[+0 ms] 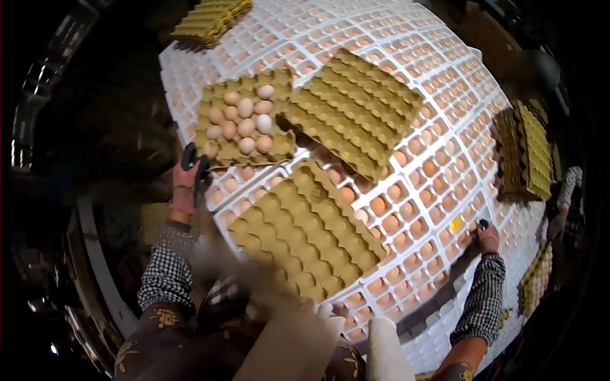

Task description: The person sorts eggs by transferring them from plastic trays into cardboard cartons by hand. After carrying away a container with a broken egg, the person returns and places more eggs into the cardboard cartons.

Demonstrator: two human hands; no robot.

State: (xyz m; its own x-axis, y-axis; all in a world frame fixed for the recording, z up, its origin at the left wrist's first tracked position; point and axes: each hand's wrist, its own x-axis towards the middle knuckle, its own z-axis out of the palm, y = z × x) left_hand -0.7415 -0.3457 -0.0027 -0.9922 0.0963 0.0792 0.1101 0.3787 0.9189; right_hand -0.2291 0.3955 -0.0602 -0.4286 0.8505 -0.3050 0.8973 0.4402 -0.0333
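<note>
Left hand [192, 166], pink-gloved with dark fingertips, is right up at the near left corner of an egg-bearing pulp tray [283, 147], fingers slightly apart; whether they clamp the rim, I can't tell. Over on the right, the right hand [485, 231] has its fingers drawn in beside an egg [473, 226] at the edge of the white egg trays [412, 170]; its grip is hidden too. Just beside it, bright yellow yolk [456, 223] lies in one of those trays.

Close in, it's a blurred pale shape [295, 340] at the bottom of the view, with a white rounded object [385, 352] next to it. Beyond them comes the near pulp tray [308, 235], no eggs showing in its cups, lying at a slant over the white trays. Past that, the egg-bearing tray carries a cluster of brown and paler eggs [245, 108], and to its right sits another pulp tray [356, 114], tilted across the rows.

Out at the right, a pulp tray stack [532, 152] stands near another person's hand [558, 225], with more eggs [540, 276] below. Farthest off, upper left, there's a yellowish tray stack [211, 22].
</note>
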